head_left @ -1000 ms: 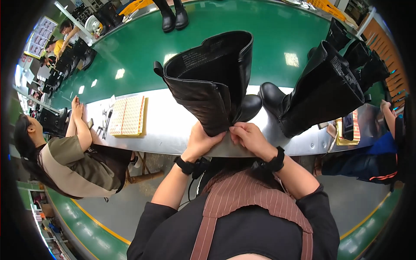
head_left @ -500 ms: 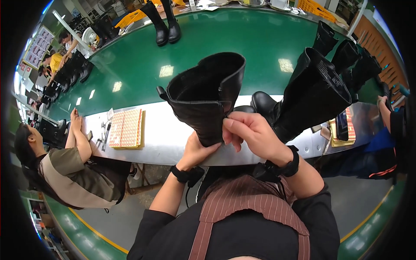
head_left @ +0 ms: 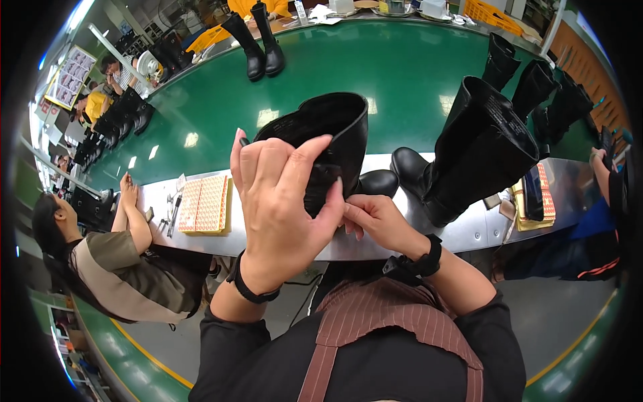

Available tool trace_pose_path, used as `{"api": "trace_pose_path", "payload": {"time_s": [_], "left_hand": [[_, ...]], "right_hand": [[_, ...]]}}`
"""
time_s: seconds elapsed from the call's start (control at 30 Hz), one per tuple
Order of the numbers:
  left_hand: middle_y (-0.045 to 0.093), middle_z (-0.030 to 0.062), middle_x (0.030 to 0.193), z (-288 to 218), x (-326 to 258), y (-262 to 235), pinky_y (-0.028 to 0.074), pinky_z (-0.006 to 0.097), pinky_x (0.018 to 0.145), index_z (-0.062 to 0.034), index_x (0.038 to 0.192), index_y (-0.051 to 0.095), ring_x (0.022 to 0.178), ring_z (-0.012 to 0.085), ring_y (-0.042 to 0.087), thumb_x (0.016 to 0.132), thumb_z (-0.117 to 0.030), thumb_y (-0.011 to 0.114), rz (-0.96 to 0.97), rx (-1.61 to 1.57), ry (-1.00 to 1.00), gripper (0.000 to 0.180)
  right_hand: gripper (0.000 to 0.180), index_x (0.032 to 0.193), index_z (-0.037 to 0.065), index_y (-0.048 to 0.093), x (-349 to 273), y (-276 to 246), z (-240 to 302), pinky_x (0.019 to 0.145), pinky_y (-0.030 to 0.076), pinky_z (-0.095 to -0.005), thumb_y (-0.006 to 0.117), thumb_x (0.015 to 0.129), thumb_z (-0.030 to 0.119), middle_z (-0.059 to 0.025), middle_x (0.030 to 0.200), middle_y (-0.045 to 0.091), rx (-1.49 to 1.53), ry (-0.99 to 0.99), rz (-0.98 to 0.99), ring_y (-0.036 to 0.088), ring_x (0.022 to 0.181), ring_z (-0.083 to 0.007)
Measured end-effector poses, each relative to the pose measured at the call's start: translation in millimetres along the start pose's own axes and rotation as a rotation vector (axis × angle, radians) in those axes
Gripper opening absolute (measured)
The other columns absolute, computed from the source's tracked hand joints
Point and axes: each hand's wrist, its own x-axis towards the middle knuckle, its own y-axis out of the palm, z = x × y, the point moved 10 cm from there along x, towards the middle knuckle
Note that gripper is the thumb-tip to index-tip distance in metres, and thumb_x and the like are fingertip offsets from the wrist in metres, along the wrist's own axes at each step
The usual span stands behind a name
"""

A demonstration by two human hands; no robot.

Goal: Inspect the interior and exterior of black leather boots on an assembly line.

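A tall black boot (head_left: 353, 141) stands before me at the table's near edge, its wide top toward me. My left hand (head_left: 278, 197) is closed on the upper shaft, with the thumb low on the near side and the other fingers raised toward the rim. Lower on the same side, my right hand (head_left: 385, 224) is closed in a pinch against the shaft; what its fingertips hold is hidden. Another tall black boot (head_left: 462, 161) stands just to the right, its shaft leaning to the right.
A stack of orange-printed sheets (head_left: 204, 204) lies left, beside small tools. A phone (head_left: 532, 194) rests on another stack at right. More black boots (head_left: 254, 50) stand on the green surface (head_left: 321, 53). A seated person (head_left: 127, 261) is at left; another person's hand (head_left: 597, 155) shows at right.
My left hand has risen from the lower shaft to the boot's upper part. My right hand has moved down along the boot's side. The boot's top has shifted slightly left and down.
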Motion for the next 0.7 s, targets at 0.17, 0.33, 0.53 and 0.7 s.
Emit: {"api": "trace_pose_path", "payload": {"time_s": [0.17, 0.33, 0.53, 0.7], "left_hand": [[0.045, 0.0037, 0.081, -13, -1, 11, 0.029, 0.049, 0.11, -0.0095, 0.108, 0.071, 0.087, 0.0267, 0.046, 0.067, -0.004, 0.075, 0.08, -0.001, 0.067, 0.042], [0.029, 0.0213, 0.146, 15, -45, 8, 0.026, 0.06, 0.114, -0.0108, 0.15, 0.039, 0.138, 0.0405, 0.03, 0.071, -0.011, 0.088, -0.638, 0.078, 0.08, 0.093], [0.059, 0.0129, 0.126, 100, -122, 118, 0.049, 0.036, 0.094, -0.0014, 0.141, 0.043, 0.112, 0.0222, 0.058, 0.072, -0.007, 0.086, -0.246, -0.917, -0.762, 0.082], [0.07, 0.0071, 0.11, 86, -138, 161, 0.052, 0.034, 0.092, -0.0013, 0.114, 0.067, 0.102, 0.0176, 0.066, 0.072, -0.009, 0.087, 0.386, -1.001, -0.621, 0.047]], "right_hand": [[0.035, 0.083, 0.002, 0.07, -1, -2, 8, 0.054, 0.046, -0.0251, 0.055, 0.101, 0.027, -0.0012, 0.066, 0.062, 0.007, -0.009, -0.008, 0.057, 0.057, -0.0081], [0.033, 0.084, 0.002, 0.07, -1, -4, 6, 0.055, 0.046, -0.0246, 0.055, 0.101, 0.025, -0.002, 0.068, 0.064, 0.056, -0.038, 0.002, 0.059, 0.059, -0.008], [0.032, 0.086, 0.002, 0.068, -6, -3, 0, 0.059, 0.048, -0.0247, 0.056, 0.103, 0.026, -0.0019, 0.072, 0.063, 0.074, -0.001, 0.072, 0.059, 0.063, -0.0091], [0.031, 0.082, 0.004, 0.066, -12, -6, -1, 0.058, 0.044, -0.0232, 0.054, 0.103, 0.024, 0.001, 0.071, 0.06, 0.044, 0.052, 0.101, 0.054, 0.064, -0.0063]]}}
